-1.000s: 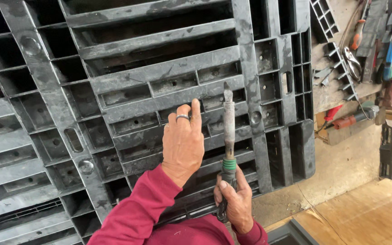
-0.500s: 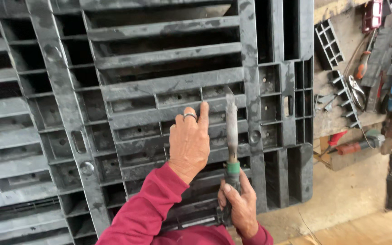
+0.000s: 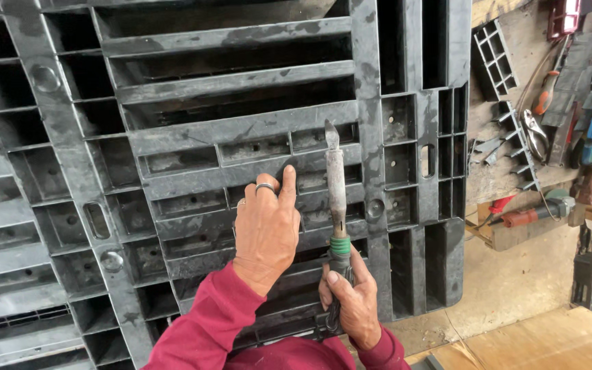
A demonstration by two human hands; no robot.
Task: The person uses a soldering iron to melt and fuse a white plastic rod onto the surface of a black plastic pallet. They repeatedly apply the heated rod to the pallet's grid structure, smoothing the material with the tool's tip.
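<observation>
The left hand [image 3: 265, 229] lies on the black pallet [image 3: 193, 137], fingers pressed together, steadying a rib. The right hand [image 3: 352, 305] grips the iron [image 3: 337, 205] by its handle, tip up near the rib.

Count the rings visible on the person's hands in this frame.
1 for certain: a silver ring on a raised finger of the left hand, which rests on the black plastic pallet. The right hand, gripping the soldering-type tool, shows none; its fingers are partly hidden.
</observation>
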